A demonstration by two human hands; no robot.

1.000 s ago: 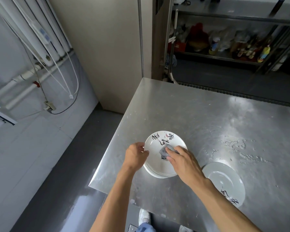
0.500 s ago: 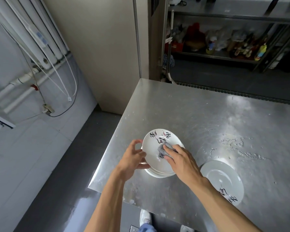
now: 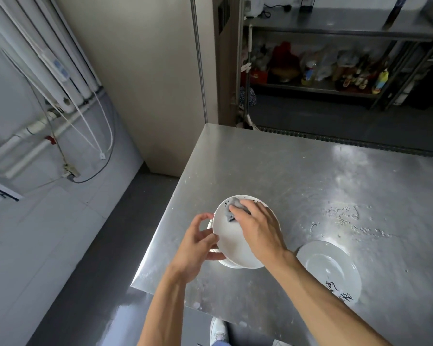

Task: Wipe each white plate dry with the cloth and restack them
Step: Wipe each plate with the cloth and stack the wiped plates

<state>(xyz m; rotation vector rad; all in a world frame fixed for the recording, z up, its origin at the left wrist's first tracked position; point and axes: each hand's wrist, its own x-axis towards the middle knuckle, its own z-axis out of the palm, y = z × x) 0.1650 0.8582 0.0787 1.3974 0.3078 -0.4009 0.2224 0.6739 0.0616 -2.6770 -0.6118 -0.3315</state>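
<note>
A stack of white plates point(image 3: 231, 263) stands near the front left corner of the steel table point(image 3: 298, 176). Its top plate point(image 3: 229, 239) is tilted up off the stack. My left hand point(image 3: 198, 245) grips that plate by its left rim. My right hand point(image 3: 256, 227) presses a small grey cloth point(image 3: 231, 208) against the plate's far part, covering the black lettering there. A single white plate point(image 3: 328, 268) with black lettering lies flat on the table to the right.
Water smears point(image 3: 343, 218) mark the table to the right of the stack. The table's left edge point(image 3: 160, 236) and front edge are close to the stack. A metal shelf rack point(image 3: 335, 78) with bottles stands behind the table.
My left hand has taken the top plate's rim and tilted it up. My right hand has slid the cloth from the plate's middle to its far edge.
</note>
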